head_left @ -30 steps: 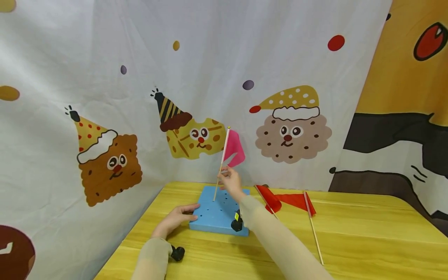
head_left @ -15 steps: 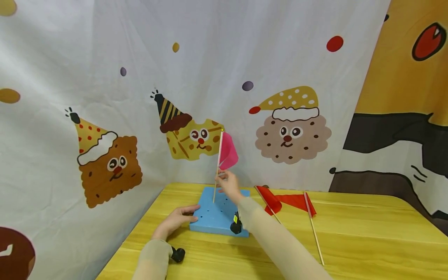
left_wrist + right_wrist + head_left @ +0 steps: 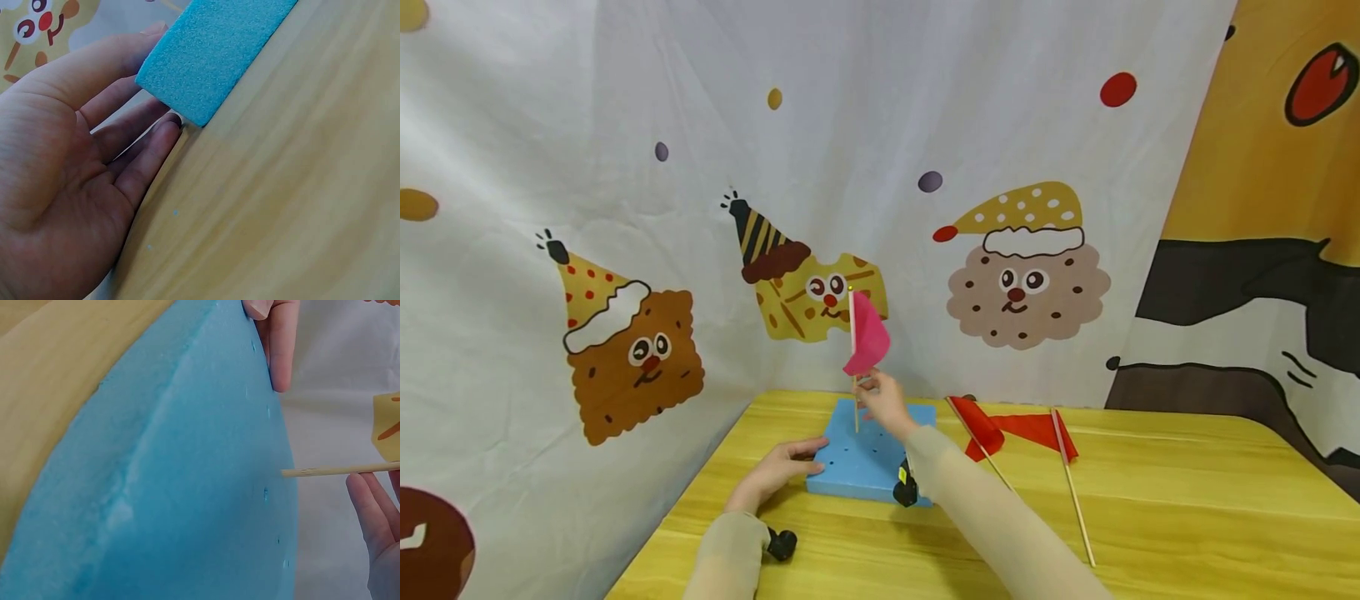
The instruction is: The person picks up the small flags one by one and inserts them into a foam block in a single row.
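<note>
A blue foam board (image 3: 861, 475) dotted with small holes lies on the wooden table. My left hand (image 3: 775, 475) rests against its left edge, thumb and fingers fairly straight at the board's side, as the left wrist view shows of the foam corner (image 3: 209, 59). Over the board, my right hand (image 3: 883, 406) pinches the thin wooden stick of a pink flag (image 3: 868, 333). The flag stands nearly upright. In the right wrist view the stick's (image 3: 331, 469) lower end is at the board's surface; whether it sits in a hole I cannot tell.
Right of the board lie two red flags on wooden sticks, a nearer-in flag (image 3: 977, 425) beside my right forearm and another flag (image 3: 1060, 437) farther right. A white curtain (image 3: 880, 125) with cartoon prints hangs behind the wooden table (image 3: 1187, 492).
The pink flag's top has swung left and slightly down, bringing its tilted stick to nearly upright. My right hand has moved left and a little lower with it. My left hand has stayed put.
</note>
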`<act>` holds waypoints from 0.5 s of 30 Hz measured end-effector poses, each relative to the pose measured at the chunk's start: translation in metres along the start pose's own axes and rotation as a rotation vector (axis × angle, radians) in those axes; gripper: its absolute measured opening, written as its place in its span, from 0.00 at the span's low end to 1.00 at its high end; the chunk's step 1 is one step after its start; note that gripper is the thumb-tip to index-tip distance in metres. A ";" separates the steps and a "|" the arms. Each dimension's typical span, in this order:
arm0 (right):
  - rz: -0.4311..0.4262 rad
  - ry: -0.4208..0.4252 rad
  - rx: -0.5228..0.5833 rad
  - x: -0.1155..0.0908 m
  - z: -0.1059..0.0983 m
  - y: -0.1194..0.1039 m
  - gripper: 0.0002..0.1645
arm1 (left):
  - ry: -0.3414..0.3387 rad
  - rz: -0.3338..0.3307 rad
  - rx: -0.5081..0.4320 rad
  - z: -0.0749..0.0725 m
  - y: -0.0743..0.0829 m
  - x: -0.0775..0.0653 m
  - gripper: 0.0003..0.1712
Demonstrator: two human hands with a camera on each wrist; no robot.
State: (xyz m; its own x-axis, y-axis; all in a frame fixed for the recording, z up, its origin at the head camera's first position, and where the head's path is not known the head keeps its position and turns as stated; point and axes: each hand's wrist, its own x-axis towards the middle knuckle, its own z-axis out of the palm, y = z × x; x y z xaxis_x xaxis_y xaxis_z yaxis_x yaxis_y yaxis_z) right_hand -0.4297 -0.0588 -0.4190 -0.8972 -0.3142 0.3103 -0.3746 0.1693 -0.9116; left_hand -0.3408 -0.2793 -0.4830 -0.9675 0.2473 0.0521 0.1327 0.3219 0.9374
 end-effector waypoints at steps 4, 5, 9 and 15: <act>-0.008 0.001 0.009 0.000 0.001 0.000 0.15 | 0.011 0.001 -0.009 0.001 -0.001 0.001 0.31; -0.007 0.002 0.015 -0.001 0.001 0.000 0.15 | 0.013 0.001 -0.011 0.001 -0.001 0.001 0.31; -0.009 -0.006 0.035 -0.002 -0.001 0.002 0.15 | 0.016 -0.007 -0.011 0.001 -0.001 0.001 0.31; -0.032 -0.034 0.074 -0.007 -0.022 0.007 0.16 | 0.000 -0.003 -0.006 0.000 0.001 0.000 0.31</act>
State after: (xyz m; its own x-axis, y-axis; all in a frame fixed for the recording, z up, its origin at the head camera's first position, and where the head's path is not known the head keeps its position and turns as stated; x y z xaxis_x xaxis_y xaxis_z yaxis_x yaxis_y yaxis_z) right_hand -0.4308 -0.0347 -0.4218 -0.8762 -0.3501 0.3312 -0.3834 0.0898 -0.9192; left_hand -0.3402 -0.2788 -0.4819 -0.9681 0.2458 0.0490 0.1282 0.3175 0.9396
